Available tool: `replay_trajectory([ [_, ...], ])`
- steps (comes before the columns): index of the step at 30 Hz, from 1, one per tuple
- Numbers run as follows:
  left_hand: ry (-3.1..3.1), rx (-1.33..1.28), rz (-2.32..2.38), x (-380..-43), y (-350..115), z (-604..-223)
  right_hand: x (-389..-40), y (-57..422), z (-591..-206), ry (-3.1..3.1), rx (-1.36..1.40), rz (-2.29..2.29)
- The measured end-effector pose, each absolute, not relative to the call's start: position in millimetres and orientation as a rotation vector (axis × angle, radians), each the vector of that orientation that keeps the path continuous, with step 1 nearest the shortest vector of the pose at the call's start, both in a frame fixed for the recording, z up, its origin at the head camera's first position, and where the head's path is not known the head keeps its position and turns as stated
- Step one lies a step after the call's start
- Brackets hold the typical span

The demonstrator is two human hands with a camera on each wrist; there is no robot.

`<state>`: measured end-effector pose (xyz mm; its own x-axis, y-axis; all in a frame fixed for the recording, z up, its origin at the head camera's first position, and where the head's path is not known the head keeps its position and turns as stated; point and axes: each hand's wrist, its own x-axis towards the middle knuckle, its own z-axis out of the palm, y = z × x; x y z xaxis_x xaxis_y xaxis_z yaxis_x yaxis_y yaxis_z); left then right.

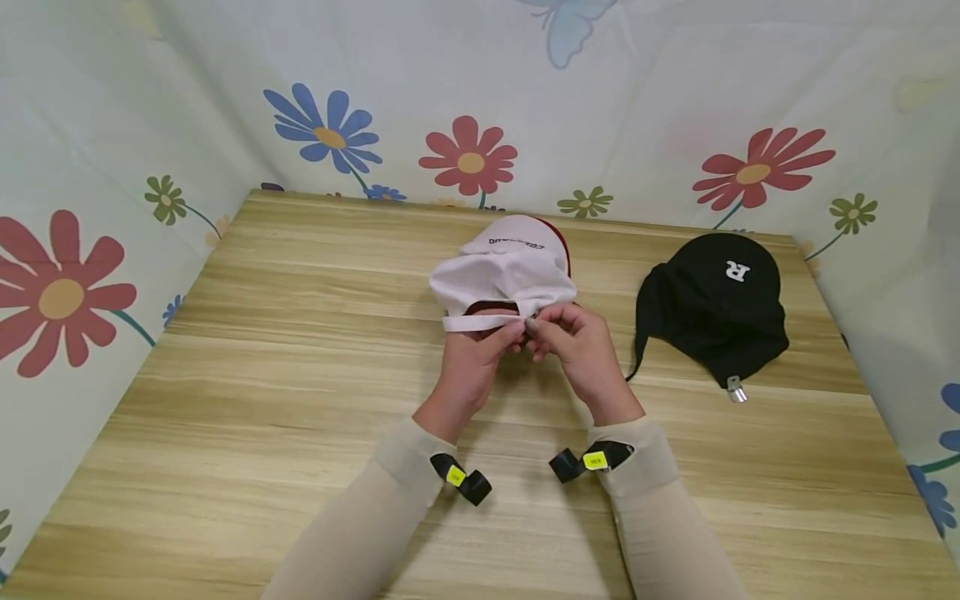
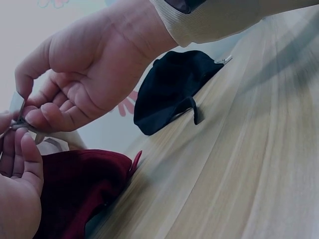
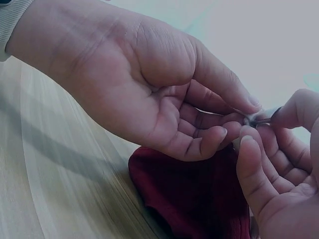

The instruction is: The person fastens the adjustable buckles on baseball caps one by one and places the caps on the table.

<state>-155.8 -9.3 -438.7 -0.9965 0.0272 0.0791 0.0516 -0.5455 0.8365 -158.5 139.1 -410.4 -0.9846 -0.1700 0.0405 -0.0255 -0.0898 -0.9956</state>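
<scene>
A white cap [image 1: 501,275] with a dark red brim and lining lies with its back opening toward me. Its white strap [image 1: 480,322] runs across the opening to where both hands meet. My left hand [image 1: 472,367] pinches the strap near its right end. With thumb and fingertips, my right hand [image 1: 588,354] pinches a small metal buckle [image 2: 21,105] at that same spot. The fingertips of both hands nearly meet there and partly hide the buckle. In the right wrist view the dark red lining [image 3: 194,194] shows below the hands.
A black cap [image 1: 712,304] with a white letter R lies to the right. Its loose strap [image 1: 640,350] hangs at the left, and a metal buckle [image 1: 737,390] sits at its near edge. The wooden table [image 1: 247,400] meets a flower-patterned cloth [image 1: 600,100] at the back and sides.
</scene>
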Motion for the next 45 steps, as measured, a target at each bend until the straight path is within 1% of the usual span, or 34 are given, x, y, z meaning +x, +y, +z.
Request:
replay_trajectory([
  [9, -1.465, -0.134, -2.792, -154.4, -7.0, -436.9, -159.3, 139.3, -410.3, 1.99, -0.257, -2.288],
  [18, -1.439, -0.135, -2.789, -154.2, -2.5, -434.8, -158.3, 145.3, -404.9, 2.098, -0.222, -2.238],
  [23, -1.332, -0.108, -2.917, -153.4, -5.7, -436.1, -158.7, 142.3, -403.2, 2.084, -0.202, -2.276],
  [28, -1.076, 0.052, -3.091, -154.3, -16.6, -440.9, -159.1, 142.3, -402.8, 2.033, -0.12, -2.354],
  [32, -0.901, 0.216, -3.172, -158.3, -25.4, -446.1, -158.8, 143.6, -402.4, 1.944, -0.116, -2.416],
  [34, -0.861, 0.259, -3.188, -160.1, -28.8, -447.8, -158.5, 144.0, -402.1, 1.895, -0.125, -2.444],
  [42, -0.845, 0.246, -3.105, -164.2, -43.4, -437.4, -158.2, 144.7, -401.8, 1.783, -0.166, -2.529],
  [45, -0.86, 0.11, -3.088, -167.2, -50.6, -428.5, -159.6, 146.6, -403.1, 1.76, -0.2, -2.538],
])
